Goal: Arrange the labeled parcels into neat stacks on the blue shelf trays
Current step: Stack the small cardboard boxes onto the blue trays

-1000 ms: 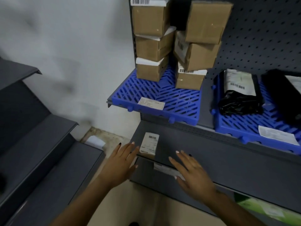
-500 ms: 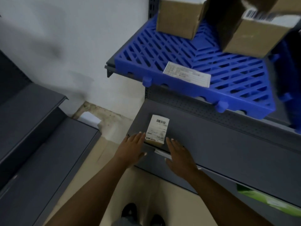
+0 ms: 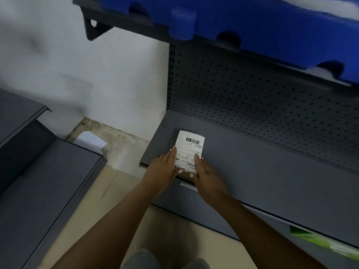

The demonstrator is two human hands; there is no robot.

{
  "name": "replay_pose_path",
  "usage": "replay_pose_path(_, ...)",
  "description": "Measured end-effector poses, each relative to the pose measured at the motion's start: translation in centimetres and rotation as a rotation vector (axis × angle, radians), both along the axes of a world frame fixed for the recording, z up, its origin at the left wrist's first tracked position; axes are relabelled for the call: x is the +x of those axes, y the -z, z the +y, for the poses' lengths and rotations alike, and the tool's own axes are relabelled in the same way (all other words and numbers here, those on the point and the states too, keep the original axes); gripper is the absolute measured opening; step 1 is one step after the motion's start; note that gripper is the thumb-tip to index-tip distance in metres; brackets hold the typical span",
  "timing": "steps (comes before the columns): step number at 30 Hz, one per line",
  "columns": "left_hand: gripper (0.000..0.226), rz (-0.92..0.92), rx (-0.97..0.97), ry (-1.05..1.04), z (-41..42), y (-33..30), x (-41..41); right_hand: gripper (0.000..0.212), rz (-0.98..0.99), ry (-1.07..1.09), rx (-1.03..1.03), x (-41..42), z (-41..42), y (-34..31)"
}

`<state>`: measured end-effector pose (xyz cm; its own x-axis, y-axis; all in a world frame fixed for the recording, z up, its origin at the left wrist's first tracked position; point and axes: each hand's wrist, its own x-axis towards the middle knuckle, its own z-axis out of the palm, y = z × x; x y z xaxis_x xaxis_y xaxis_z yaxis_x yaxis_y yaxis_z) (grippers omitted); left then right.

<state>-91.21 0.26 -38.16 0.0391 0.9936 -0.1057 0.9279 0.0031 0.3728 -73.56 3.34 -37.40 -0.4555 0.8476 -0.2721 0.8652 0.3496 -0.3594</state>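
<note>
Leftmost, grey stepped shelves (image 3: pixel 38 171) fill the lower corner, with a white sheet of paper (image 3: pixel 90 141) on the floor behind them, against the pale wall (image 3: pixel 77 65); next, the left hand (image 3: pixel 162 170) presses its straight fingers along the left side of a small labeled parcel (image 3: pixel 189 150), thumb under its near edge; the parcel sits at the front left corner of the grey shelf (image 3: pixel 272 171), barcode label up; the right hand (image 3: pixel 206 175) clasps the parcel's right side, fingers curled at its edge; above right, the blue shelf tray (image 3: pixel 272 22) overhangs the pegboard back panel (image 3: pixel 252 90); a green package (image 3: pixel 320 241) lies lower right.
</note>
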Motion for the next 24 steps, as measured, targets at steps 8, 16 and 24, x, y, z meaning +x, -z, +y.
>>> replay_pose_path(8,0.072,-0.142,0.106,-0.022,-5.4,-5.6,0.9,0.061,0.106,0.001,-0.051,1.5,-3.4,-5.6)
replay_pose_path(16,0.061,-0.102,0.257,0.013,-13.9,-14.8,1.9,0.061,0.239,-0.139,-0.051,4.4,-9.3,-14.8)
replay_pose_path(24,0.064,-0.133,0.386,-0.033,-20.2,-22.1,2.7,0.059,0.316,-0.216,0.244,5.9,-15.1,-21.4)
